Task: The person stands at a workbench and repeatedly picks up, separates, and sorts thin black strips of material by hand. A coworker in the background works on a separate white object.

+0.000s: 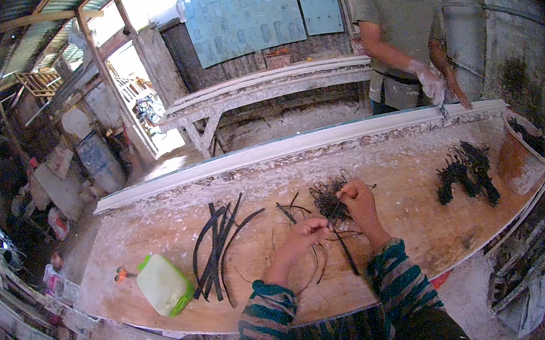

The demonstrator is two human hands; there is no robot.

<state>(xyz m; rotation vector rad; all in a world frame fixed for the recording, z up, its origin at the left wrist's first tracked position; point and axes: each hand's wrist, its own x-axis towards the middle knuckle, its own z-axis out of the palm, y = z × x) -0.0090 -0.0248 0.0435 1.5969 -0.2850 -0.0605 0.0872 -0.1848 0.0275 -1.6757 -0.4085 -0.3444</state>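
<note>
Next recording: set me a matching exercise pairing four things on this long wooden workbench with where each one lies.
Things:
1. pale green plastic jug
2. long dark curved strips
3. tangle of thin dark fibres
4. brown bucket

Places:
A. at the bench's right end
B. lying near the bench's left end
C. under the right hand
D. between the jug and the left hand

Pairs: 1-B, 2-D, 3-C, 4-A

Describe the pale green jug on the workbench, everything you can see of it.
The pale green jug is a squarish, translucent plastic container with a brighter green edge along its lower side. It lies tipped on its side near the left end of the wooden workbench, close to the front edge. An orange-handled tool sits just left of it; dark curved strips lie to its right. Neither hand touches it.
</note>
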